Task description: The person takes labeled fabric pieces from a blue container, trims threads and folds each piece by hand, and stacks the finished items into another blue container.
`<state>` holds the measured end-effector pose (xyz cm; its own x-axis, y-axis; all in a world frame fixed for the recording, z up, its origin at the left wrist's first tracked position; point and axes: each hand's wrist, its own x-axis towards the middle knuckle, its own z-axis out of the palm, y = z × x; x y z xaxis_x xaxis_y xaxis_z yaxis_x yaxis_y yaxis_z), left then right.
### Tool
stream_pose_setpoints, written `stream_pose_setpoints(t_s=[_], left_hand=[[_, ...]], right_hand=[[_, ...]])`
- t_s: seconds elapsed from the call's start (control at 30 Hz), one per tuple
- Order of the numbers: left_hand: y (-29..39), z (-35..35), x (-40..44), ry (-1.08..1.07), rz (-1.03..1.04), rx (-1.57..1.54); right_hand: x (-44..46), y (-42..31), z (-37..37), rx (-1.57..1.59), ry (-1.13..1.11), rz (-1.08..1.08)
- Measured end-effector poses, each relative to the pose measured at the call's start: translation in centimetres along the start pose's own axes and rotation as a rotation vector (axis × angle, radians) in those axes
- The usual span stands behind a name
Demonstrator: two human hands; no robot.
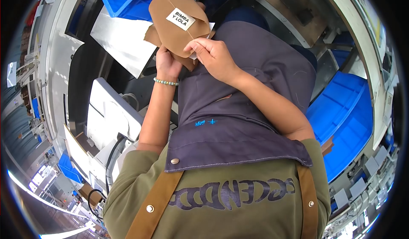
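A brown leather-like piece [164, 23] with a white "BIMBA Y LOLA" label [180, 19] is held in front of my lap. My left hand [168, 64], with a beaded bracelet on its wrist, grips the lower side of the brown pieces from underneath; its fingertips are partly hidden. A thin pale thread runs down across the label to the fingers of my right hand [215, 59], which are pinched together at the piece's lower right edge. More brown layers and a bit of white show beneath the labelled piece.
A blue bin [123, 4] stands just beyond the work, and stacked blue bins [341, 115] are at my right. To the left are a white machine body [111, 111] and a light panel [121, 38]. A dark apron [243, 89] covers my lap.
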<state>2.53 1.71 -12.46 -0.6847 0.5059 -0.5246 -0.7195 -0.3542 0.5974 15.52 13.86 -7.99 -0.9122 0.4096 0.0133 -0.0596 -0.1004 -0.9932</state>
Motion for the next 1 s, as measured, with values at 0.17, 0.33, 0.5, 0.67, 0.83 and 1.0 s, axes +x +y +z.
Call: stream_pose_setpoints(t_s=[0.17,0.33,0.5,0.67,0.83,1.0], left_hand=[[1.0,1.6,-0.2,-0.030,0.106,0.046],[1.9,3.0,-0.9,0.205,0.284,0.687],[1.8,1.6,0.1,0.000,0.129,0.224],[2.0,4.2,-2.3,-0.203,0.103,-0.034],[1.2,4.9,-2.1,-0.061,0.213,0.240],[2.8,3.0,-0.7,0.034,0.606,0.685]], right_hand=[[0.3,0.7,-0.1,0.009,0.024,-0.044],[0.2,-2.0,-1.0,-0.017,0.039,-0.043],[0.3,-0.2,-1.1,0.026,-0.016,0.019],[0.7,2.7,-0.7,0.041,-0.009,0.031],[0.5,2.6,-0.7,0.021,-0.102,0.048],[0.5,1.7,-2.0,0.130,-0.180,0.138]])
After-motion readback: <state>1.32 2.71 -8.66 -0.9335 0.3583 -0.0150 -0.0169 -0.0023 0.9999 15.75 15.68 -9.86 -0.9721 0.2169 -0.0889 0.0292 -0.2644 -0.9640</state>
